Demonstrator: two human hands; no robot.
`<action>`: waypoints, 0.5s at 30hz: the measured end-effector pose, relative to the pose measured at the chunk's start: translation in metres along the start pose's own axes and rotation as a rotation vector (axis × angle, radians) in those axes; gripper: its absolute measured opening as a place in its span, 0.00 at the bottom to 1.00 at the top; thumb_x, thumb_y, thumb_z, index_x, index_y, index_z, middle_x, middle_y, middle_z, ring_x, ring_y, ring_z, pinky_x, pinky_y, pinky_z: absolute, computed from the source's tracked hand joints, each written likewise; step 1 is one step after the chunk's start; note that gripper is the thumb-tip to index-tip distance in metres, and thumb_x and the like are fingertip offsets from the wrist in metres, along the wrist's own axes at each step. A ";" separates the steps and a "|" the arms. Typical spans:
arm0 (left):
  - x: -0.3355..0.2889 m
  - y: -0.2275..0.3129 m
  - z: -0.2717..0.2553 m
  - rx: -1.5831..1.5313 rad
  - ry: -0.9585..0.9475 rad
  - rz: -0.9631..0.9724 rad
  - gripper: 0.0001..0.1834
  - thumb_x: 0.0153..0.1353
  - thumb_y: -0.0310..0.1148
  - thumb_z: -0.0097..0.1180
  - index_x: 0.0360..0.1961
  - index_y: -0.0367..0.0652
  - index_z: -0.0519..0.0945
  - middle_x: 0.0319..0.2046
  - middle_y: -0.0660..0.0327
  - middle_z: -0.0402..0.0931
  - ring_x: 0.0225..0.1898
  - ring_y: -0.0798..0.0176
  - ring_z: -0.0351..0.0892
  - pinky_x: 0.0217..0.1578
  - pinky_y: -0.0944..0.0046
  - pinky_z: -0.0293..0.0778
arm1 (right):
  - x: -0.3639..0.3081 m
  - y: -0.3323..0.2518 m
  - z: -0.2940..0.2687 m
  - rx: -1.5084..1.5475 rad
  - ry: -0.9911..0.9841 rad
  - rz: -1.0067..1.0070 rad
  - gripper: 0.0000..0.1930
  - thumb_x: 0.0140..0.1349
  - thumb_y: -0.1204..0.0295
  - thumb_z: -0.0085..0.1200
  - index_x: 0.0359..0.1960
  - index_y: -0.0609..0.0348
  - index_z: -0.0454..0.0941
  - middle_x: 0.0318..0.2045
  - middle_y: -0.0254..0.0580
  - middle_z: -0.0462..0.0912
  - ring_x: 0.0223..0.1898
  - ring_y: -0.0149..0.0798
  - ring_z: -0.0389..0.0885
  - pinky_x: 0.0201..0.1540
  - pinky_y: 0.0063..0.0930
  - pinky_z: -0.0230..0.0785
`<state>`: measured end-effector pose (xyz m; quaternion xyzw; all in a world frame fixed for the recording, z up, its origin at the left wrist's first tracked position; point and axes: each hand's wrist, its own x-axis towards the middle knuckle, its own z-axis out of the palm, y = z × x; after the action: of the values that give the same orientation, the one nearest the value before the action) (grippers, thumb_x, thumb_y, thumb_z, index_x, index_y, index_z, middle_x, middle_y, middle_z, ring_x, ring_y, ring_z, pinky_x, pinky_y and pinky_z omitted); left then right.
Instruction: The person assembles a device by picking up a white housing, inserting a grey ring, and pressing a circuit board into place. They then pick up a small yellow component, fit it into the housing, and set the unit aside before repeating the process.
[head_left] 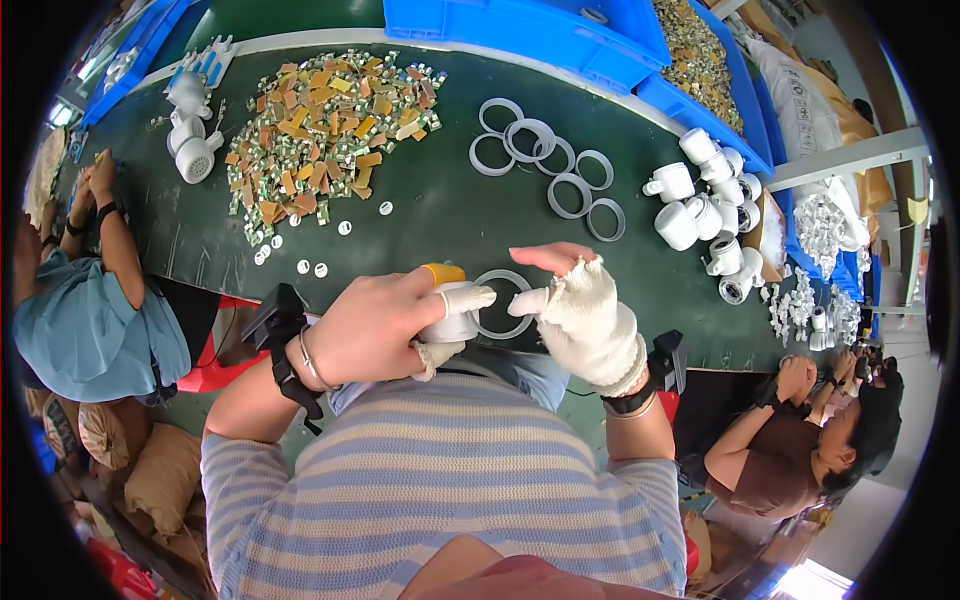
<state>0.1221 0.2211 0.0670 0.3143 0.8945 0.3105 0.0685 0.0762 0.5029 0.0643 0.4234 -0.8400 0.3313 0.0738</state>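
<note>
My left hand (385, 318) is closed around a white rounded plastic part (455, 326), mostly covered by the fingers. Its fingers have white coverings, and a yellow one shows at the top. Just right of that part, by the table's near edge, is a pale grey ring (486, 326). My right hand (590, 315), in a white knit glove with bare fingertips, has its thumb over the ring's right edge. The index finger stretches out apart from the thumb. Whether the thumb presses on the ring cannot be made out.
Several grey rings (570, 196) lie farther back on the green table (420, 220). A heap of small circuit boards (310, 130) spreads at left, white discs (304, 267) beside it. White housings (675, 225) cluster at right; blue bins (530, 40) line the back. Co-workers sit on both sides.
</note>
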 end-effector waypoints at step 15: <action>0.017 0.006 0.005 0.153 0.103 -0.056 0.36 0.44 0.31 0.73 0.60 0.55 0.82 0.43 0.57 0.80 0.35 0.50 0.84 0.33 0.53 0.81 | 0.001 0.001 -0.004 0.132 0.174 0.306 0.18 0.60 0.81 0.63 0.53 0.54 0.84 0.55 0.45 0.85 0.39 0.37 0.85 0.43 0.30 0.79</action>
<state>0.1134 0.2374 0.0680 0.2771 0.9264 0.2549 0.0066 0.0745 0.5052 0.0671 0.2646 -0.8614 0.4284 0.0670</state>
